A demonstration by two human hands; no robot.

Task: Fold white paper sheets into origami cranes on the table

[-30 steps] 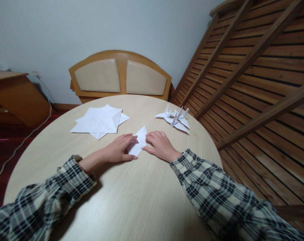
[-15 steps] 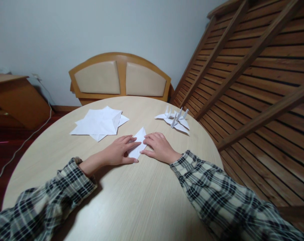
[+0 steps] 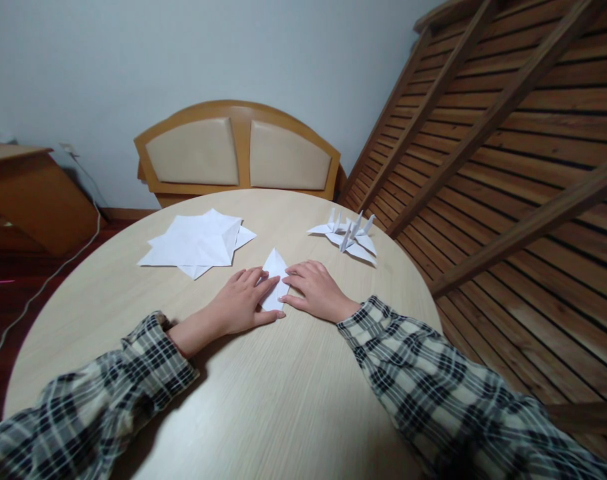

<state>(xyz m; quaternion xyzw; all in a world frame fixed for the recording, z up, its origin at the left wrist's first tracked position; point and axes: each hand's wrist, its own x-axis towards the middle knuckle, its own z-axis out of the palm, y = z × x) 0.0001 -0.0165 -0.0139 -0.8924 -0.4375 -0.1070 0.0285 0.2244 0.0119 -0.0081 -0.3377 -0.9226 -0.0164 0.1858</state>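
A small piece of white paper (image 3: 275, 265), folded to a pointed kite-like shape, lies on the table between my hands with its tip pointing away from me. My left hand (image 3: 241, 301) rests over its left side, fingers stretched out and thumb at the lower edge, covering part of it. At the right edge of the paper, my right hand (image 3: 313, 290) touches with its fingertips, thumb and fingers apart. Both hands are open, flat against the paper and not wrapped round it.
On the round wooden table (image 3: 233, 407), a pile of creased white sheets (image 3: 193, 240) lies at the left. Several folded paper cranes (image 3: 351, 237) stand at the right. Beyond are a padded headboard (image 3: 241, 150), slatted wood panel (image 3: 513, 167), brown cabinet (image 3: 33, 200) and white cable (image 3: 48, 280).
The folded paper has turned so its tip, earlier leaning right, now points more straight away from me. My left hand has shifted slightly to the right; my right hand has barely moved.
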